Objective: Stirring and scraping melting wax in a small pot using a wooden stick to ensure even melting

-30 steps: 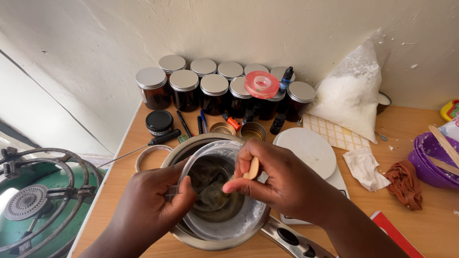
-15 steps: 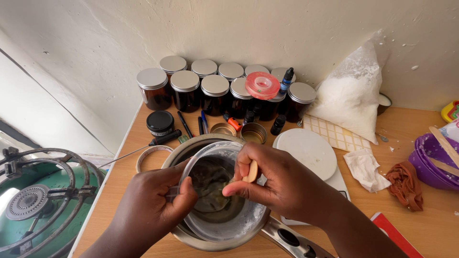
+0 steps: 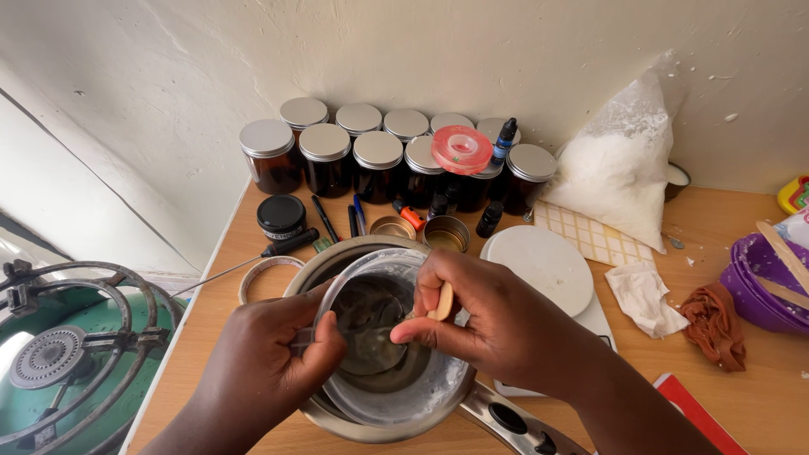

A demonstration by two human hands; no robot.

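The left hand pinches the rim of a clear bowl sitting in a metal pot; the right hand is closed around a wooden stick — its tip down in the bowl. Beyond the hands stand dark jars with silver lids, and a white powder bag farther right.

The left grip pinches the clear bowl rim inside the steel pot; the right grip holds a wooden-handled stirrer in it.

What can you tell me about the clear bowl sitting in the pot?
The clear bowl is round, see-through, glass or plastic, with whitish residue on its wall. It sits upright inside a metal pot and holds dark liquid. The left hand pinches its near-left rim; the right hand dips a wooden-handled tool into it.
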